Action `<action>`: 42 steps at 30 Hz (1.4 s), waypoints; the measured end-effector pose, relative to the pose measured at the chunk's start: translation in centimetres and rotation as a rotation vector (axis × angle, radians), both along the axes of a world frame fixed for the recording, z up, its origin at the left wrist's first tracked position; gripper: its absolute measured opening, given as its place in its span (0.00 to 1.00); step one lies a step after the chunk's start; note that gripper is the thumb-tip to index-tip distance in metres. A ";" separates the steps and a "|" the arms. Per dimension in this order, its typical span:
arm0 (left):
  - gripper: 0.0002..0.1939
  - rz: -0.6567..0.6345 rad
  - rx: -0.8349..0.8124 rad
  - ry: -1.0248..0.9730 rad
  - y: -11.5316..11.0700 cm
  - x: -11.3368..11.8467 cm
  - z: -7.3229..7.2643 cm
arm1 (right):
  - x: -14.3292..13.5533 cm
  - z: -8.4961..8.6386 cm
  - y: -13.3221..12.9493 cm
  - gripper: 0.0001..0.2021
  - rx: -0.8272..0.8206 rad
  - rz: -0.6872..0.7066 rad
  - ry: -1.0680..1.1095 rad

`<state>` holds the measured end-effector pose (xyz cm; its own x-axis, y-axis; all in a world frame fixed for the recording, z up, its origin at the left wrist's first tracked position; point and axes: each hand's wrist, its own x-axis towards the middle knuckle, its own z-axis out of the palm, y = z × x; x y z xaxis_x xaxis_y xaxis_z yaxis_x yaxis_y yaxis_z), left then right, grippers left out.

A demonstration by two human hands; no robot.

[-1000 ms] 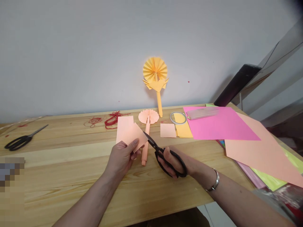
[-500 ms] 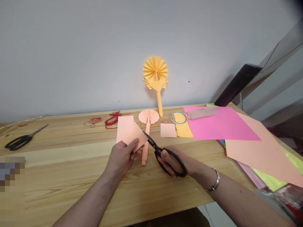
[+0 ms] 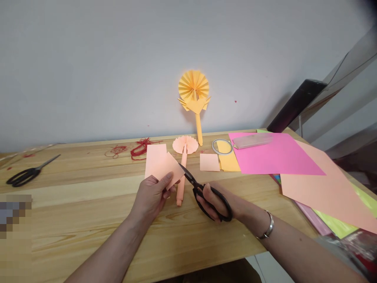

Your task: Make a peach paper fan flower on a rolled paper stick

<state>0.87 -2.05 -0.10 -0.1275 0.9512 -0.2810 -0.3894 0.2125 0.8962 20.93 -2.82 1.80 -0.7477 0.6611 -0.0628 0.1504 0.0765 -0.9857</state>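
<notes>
Between thumb and fingers, my left hand point(image 3: 156, 192) pinches a small folded-looking piece of peach paper point(image 3: 172, 169). Another peach paper sheet point(image 3: 155, 157) lies behind it. My right hand point(image 3: 215, 200) grips black-handled scissors point(image 3: 191, 179) through their loops, and the blade tips meet the right corner of the held paper. Under the paper and blades lies a peach paper fan point(image 3: 185, 145) with a rolled handle point(image 3: 180, 192). Right of it rests a peach paper square point(image 3: 209, 162). A finished-looking yellow paper fan point(image 3: 193, 88) leans on the wall.
Red thread point(image 3: 141, 148) lies tangled at the back. A second pair of scissors point(image 3: 26, 176) is on the left. To the right are a tape roll point(image 3: 213, 147), yellow paper point(image 3: 231, 163), a pink sheet point(image 3: 277, 157) bearing a translucent case point(image 3: 253, 140), and a large peach sheet point(image 3: 321, 192).
Almost nothing differs. The scissors and my right hand have shifted very slightly, while my left hand keeps the paper in the same place.
</notes>
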 end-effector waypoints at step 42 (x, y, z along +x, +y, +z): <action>0.11 0.003 0.005 0.008 -0.2 0.2 0.3 | 0.2 -0.6 0.3 0.31 -0.066 0.031 0.009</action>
<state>1.07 -2.20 0.15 -0.1323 0.9523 -0.2749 -0.3828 0.2068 0.9004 21.12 -2.50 1.18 -0.7685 0.6323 -0.0985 0.1402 0.0162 -0.9900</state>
